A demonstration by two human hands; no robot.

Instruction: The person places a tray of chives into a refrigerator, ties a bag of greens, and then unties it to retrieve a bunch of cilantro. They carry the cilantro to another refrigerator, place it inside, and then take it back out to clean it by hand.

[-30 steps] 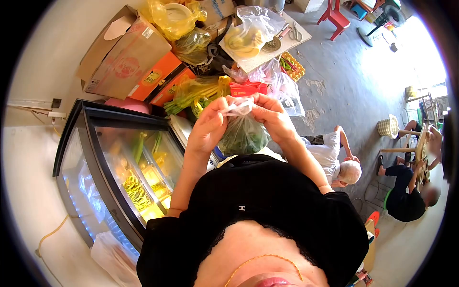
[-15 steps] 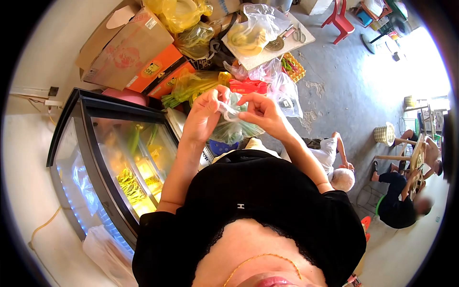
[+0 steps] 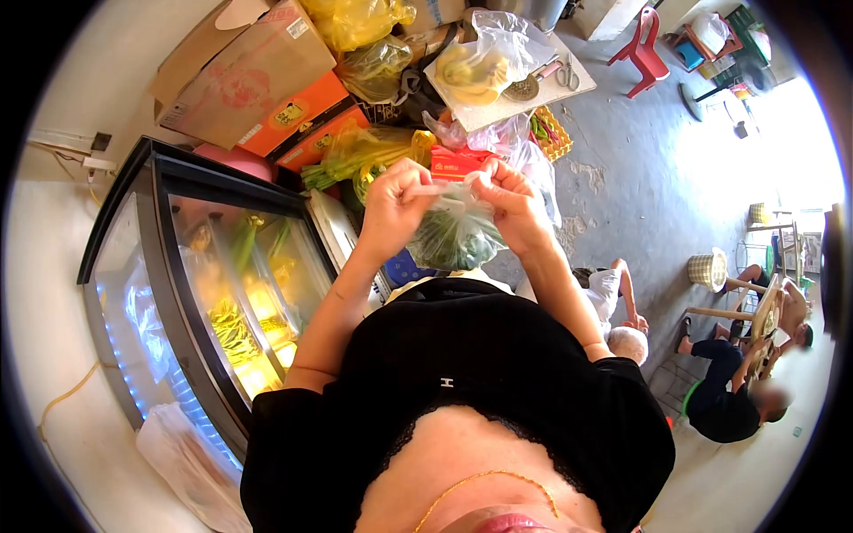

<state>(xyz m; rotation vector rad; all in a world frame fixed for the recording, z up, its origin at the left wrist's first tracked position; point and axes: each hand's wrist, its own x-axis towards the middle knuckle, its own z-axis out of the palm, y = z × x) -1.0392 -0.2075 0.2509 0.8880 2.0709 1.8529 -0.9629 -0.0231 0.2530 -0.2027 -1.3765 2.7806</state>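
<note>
— Since half a second ago, what moved?
— Both hands rose and drew level. The left hand and right hand each pinch one end of the clear bag's twisted neck, stretched sideways between them.
— And the bag?
— It hangs directly below the fingers, full of greens, chest-high, beside the glass display fridge.

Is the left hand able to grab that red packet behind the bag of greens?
Probably not right now. The left hand and right hand both pinch the top of the bag of greens, and that bag hangs in front of the red packet.
</note>
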